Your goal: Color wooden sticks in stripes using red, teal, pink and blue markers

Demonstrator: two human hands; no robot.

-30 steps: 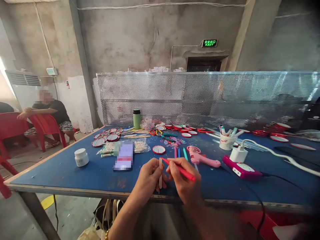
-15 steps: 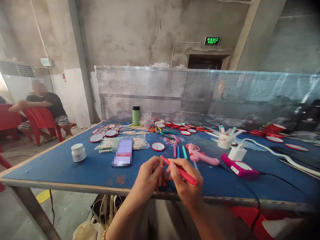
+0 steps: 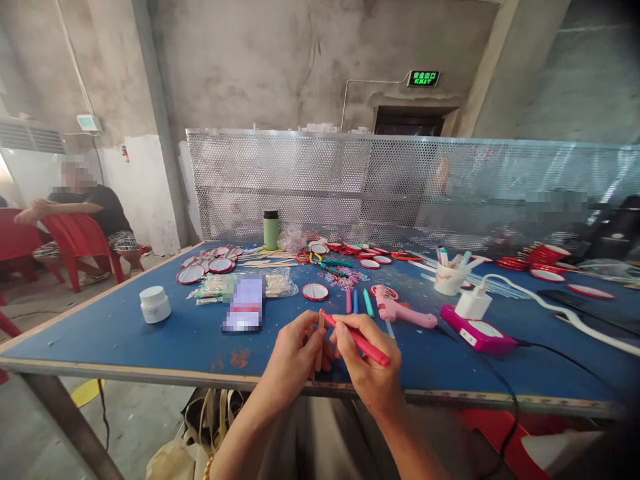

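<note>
My left hand (image 3: 294, 353) pinches a pale wooden stick (image 3: 320, 347), held upright just above the near edge of the blue table (image 3: 150, 340). My right hand (image 3: 371, 368) grips a red marker pen (image 3: 357, 339) like a pencil, with its tip against the top of the stick. The two hands touch each other in front of my body.
On the table lie a pink glue gun (image 3: 403, 311), a pink device with a white charger (image 3: 477, 328), a cup of markers (image 3: 449, 275), round red-rimmed mirrors (image 3: 316, 291), a phone (image 3: 245, 304), a white jar (image 3: 155, 304) and a green flask (image 3: 271, 229). A person sits on red chairs (image 3: 83, 243) at left.
The stick has dropped lower in my left hand, with less of it showing above my fingers. Both hands have stayed close together and the view has shifted a little.
</note>
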